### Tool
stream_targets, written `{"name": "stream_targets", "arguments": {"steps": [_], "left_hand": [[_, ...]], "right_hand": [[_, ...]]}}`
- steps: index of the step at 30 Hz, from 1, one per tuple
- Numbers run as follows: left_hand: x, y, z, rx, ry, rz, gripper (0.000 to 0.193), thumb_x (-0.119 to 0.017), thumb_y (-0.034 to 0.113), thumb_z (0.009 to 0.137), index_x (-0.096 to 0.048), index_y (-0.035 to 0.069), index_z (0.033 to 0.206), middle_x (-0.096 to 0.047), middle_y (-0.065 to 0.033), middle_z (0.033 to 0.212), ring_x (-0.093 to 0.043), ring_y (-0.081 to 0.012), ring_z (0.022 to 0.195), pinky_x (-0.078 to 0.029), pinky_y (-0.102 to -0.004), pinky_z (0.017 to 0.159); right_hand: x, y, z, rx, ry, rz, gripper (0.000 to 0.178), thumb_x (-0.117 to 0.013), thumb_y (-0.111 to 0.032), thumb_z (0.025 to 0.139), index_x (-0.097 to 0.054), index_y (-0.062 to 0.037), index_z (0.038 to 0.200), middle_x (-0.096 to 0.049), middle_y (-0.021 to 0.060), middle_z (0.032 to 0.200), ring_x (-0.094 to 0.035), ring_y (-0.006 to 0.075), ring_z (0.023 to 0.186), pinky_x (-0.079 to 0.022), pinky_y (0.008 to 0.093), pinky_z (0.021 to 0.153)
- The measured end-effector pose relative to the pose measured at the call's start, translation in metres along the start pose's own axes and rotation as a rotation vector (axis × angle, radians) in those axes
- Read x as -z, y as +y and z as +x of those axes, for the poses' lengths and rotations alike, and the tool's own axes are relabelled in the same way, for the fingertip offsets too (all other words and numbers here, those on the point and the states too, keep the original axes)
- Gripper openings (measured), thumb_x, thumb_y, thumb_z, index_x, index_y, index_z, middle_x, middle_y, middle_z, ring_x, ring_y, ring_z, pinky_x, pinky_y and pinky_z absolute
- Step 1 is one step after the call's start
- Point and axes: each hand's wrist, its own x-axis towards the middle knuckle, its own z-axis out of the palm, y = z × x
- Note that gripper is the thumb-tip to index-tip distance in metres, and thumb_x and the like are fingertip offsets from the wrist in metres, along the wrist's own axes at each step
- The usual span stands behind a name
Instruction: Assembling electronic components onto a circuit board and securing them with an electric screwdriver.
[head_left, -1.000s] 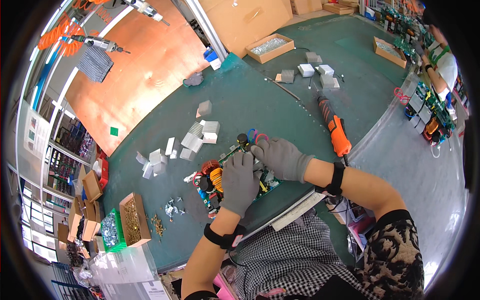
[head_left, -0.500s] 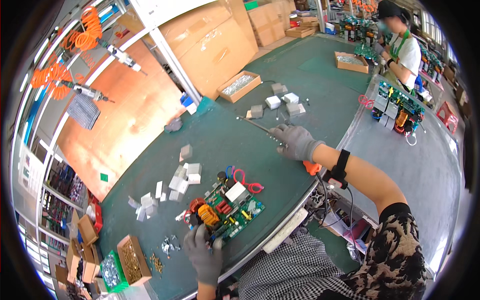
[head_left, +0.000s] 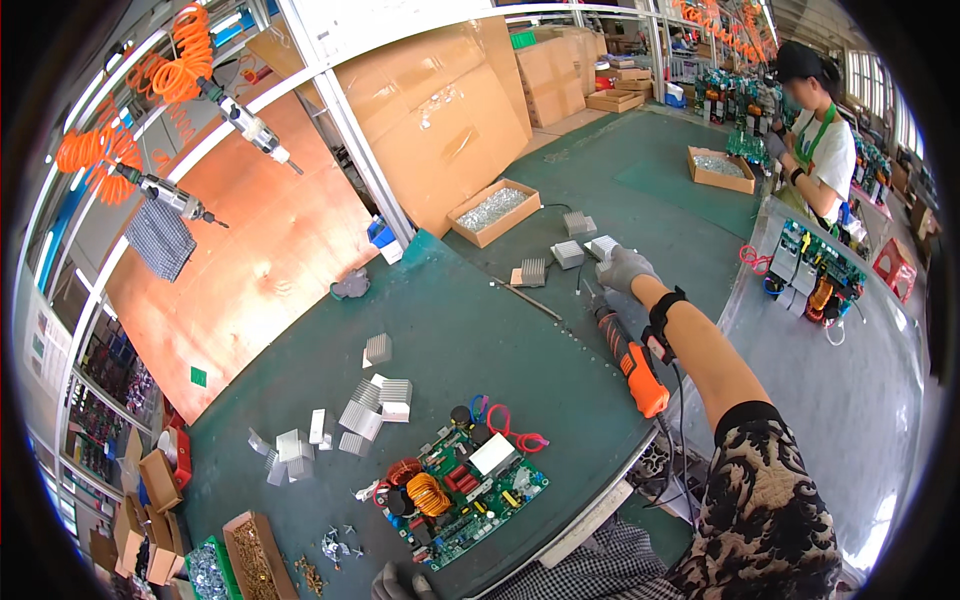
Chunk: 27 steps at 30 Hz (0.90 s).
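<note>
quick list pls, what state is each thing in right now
Right hand: gloved, at a heat sink, grip unclear
Left hand: gloved, cropped by the lower edge
Circuit board: component side up on the green table
Orange power tool: lying down, cable attached, not held
Upper hanging driver: hanging, tip downward
Brass screw box: open, containing small parts
</note>
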Motion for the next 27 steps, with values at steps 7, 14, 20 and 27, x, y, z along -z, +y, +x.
{"name": "stream_targets", "arguments": {"steps": [7,14,20,27], "left_hand": [[0.005,0.016,0.016,-0.02,-0.041,-0.07,0.053,-0.067,0.029,0.085,-0.055,0.005,0.13,-0.057,-0.0198,0.121,-0.054,-0.041,0.111,-0.043,-0.0498,0.098],[0.029,0.103,0.072,-0.172,-0.311,-0.663,0.056,-0.069,0.027,0.088,-0.052,0.007,0.137,-0.058,-0.0156,0.125,-0.054,-0.0333,0.12,-0.042,-0.0442,0.104],[0.031,0.129,0.069,0.184,-0.409,-1.688,0.06,-0.065,0.023,0.096,-0.039,0.001,0.146,-0.052,-0.0097,0.135,-0.051,-0.0169,0.122,-0.043,-0.0323,0.103],[0.032,0.107,0.045,0.196,-0.407,-1.084,0.038,-0.063,0.015,0.096,-0.059,0.001,0.131,-0.063,-0.0052,0.106,-0.059,-0.0108,0.094,-0.048,-0.0272,0.083]], "right_hand": [[0.034,-0.003,-0.07,0.317,-0.455,1.394,0.05,-0.058,-0.02,0.09,-0.051,0.0017,0.134,-0.065,0.015,0.111,-0.066,0.0217,0.085,-0.055,0.0379,0.071],[0.024,-0.053,-0.234,0.698,-1.289,1.346,0.061,-0.054,-0.028,0.087,-0.047,0.0047,0.138,-0.059,0.0199,0.13,-0.065,0.0309,0.108,-0.057,0.0407,0.084],[-0.004,-0.074,-0.318,0.504,-1.435,1.028,0.057,-0.047,-0.033,0.094,-0.045,0.0011,0.14,-0.061,0.016,0.124,-0.066,0.0221,0.102,-0.058,0.0317,0.079],[-0.025,-0.073,-0.354,0.82,-0.93,0.512,0.058,-0.071,-0.024,0.088,-0.048,-0.0012,0.136,-0.063,0.014,0.119,-0.066,0.0236,0.104,-0.055,0.0354,0.088]]}}
